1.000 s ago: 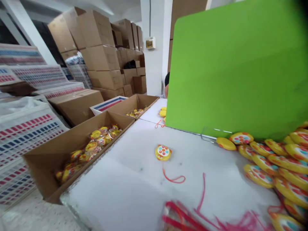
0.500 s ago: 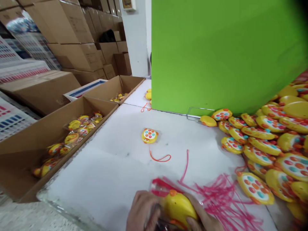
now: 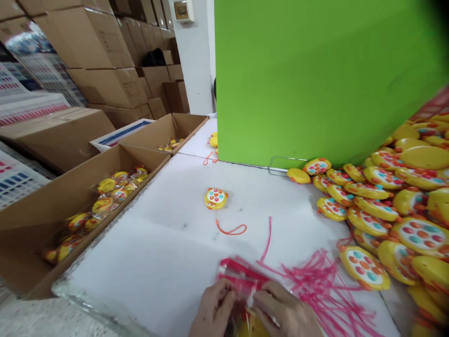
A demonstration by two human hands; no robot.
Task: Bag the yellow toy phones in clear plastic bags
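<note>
Both hands now pinch the bag over the toy.

White table: single yellow toy with orange cord near the middle, well apart from the rest. Heap of same yellow toys along right side. Loose pink strings near front edge, beside red-striped clear bags. Green board stands upright on the far part; another yellow toy just left of it.
</note>
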